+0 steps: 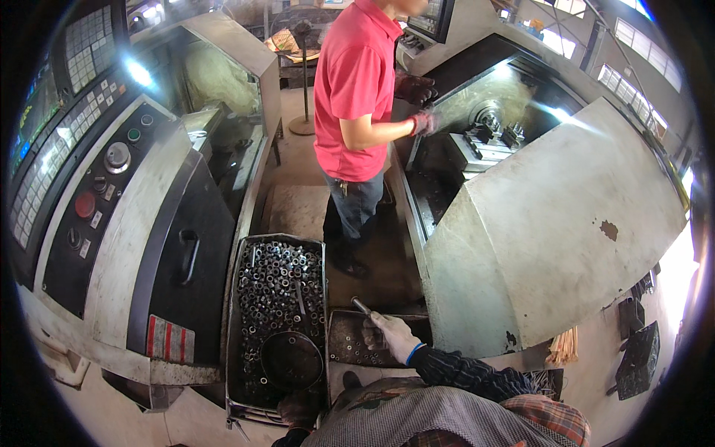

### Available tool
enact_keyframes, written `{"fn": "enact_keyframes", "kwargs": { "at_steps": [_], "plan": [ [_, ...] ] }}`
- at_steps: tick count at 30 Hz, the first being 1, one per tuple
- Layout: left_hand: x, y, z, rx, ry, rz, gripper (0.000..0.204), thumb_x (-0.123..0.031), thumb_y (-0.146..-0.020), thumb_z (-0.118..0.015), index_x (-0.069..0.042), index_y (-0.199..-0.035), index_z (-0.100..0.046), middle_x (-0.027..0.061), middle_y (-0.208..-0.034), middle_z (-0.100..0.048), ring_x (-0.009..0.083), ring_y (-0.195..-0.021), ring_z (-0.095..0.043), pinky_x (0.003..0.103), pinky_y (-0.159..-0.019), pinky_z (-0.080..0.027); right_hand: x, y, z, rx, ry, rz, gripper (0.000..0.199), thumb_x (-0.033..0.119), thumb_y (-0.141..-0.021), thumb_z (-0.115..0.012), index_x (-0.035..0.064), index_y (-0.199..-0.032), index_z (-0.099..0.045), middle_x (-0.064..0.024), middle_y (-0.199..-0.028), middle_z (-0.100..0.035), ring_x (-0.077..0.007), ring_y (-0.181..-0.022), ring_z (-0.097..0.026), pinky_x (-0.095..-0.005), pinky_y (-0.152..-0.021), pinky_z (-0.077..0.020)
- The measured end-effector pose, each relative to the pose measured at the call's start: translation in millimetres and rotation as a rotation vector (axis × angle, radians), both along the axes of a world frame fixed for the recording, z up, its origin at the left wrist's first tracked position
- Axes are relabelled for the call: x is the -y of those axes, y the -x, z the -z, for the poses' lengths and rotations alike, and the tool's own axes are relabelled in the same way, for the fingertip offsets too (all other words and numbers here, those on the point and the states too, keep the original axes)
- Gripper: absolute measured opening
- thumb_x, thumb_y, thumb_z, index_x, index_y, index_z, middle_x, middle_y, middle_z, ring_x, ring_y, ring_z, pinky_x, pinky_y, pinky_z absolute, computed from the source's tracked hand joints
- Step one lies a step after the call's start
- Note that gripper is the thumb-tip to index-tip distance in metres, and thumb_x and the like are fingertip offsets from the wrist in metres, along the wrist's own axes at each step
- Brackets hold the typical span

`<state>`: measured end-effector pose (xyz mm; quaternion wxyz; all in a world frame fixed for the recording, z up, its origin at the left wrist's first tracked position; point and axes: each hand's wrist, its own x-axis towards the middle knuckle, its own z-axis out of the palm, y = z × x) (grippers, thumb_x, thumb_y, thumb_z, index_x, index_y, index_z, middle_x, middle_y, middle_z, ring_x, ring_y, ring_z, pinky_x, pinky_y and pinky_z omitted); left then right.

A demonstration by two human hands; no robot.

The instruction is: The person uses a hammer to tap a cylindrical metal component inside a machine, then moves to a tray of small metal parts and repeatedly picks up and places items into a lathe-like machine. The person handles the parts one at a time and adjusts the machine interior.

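My right hand (pixel 392 336), in a whitish glove with a blue cuff, is closed round a short metal rod (pixel 361 305) with a wider end pointing up and left. It is above a shallow dark tray (pixel 357 319) with several small rings lying in it. My left hand (pixel 299 408), in a dark glove, is low at the near end of a long metal bin (pixel 325 298), just below a round black pan (pixel 292 360). Shadow hides its fingers, so I cannot tell whether it grips the pan. Small metal nuts or rings (pixel 275 279) fill much of the bin.
Ahead, a person in a red shirt (pixel 354 97) and gloves stands at the open machine (pixel 488 149) on the right. A machine with a control panel (pixel 104 186) and black handled door (pixel 179 261) stands left. A stand fan (pixel 302 74) is behind.
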<state>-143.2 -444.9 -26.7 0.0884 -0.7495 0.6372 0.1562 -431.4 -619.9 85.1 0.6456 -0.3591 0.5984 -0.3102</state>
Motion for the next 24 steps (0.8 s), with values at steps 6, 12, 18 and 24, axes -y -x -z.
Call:
{"fn": "enact_keyframes", "kwargs": {
  "at_steps": [6,12,18,24],
  "plan": [
    [0,0,1,-0.013,0.031,0.014,0.030,-0.045,-0.086,-0.059,-0.021,-0.093,-0.075,0.0082,-0.081,-0.073,0.0299,-0.073,-0.071,0.048,-0.059,-0.052,-10,9,-4,-0.070,0.019,-0.012,0.068,0.061,-0.099,-0.045,-0.0030,-0.118,-0.062,-0.0183,-0.098,-0.066,-0.0287,-0.090,-0.058,-0.0386,-0.084,-0.0456],
    [-8,-6,1,-0.085,0.105,0.026,0.029,-0.044,-0.087,-0.059,-0.021,-0.094,-0.075,0.0092,-0.081,-0.073,0.0305,-0.073,-0.071,0.048,-0.059,-0.052,-21,21,-17,0.007,0.037,0.031,0.036,0.039,-0.103,-0.055,0.0040,-0.109,-0.063,-0.0046,-0.095,-0.065,-0.0150,-0.079,-0.062,-0.0313,-0.073,-0.0547],
    [-17,-8,-18,-0.164,0.322,0.075,0.029,-0.043,-0.088,-0.059,-0.020,-0.095,-0.075,0.0101,-0.081,-0.073,0.0310,-0.072,-0.071,0.048,-0.059,-0.052,-27,24,-2,0.044,-0.026,0.020,0.032,0.033,-0.102,-0.057,0.0025,-0.110,-0.064,-0.0050,-0.090,-0.067,-0.0156,-0.073,-0.065,-0.0308,-0.067,-0.0565],
    [-11,-2,-37,-0.193,0.191,-0.056,0.028,-0.041,-0.090,-0.057,-0.019,-0.096,-0.073,0.0110,-0.081,-0.073,0.0322,-0.071,-0.070,0.049,-0.059,-0.052,-25,4,-19,-0.333,0.021,-0.438,0.037,0.035,-0.100,-0.057,-0.0001,-0.105,-0.065,-0.0127,-0.091,-0.066,-0.0254,-0.081,-0.063,-0.0378,-0.072,-0.0495]
  ]
}}
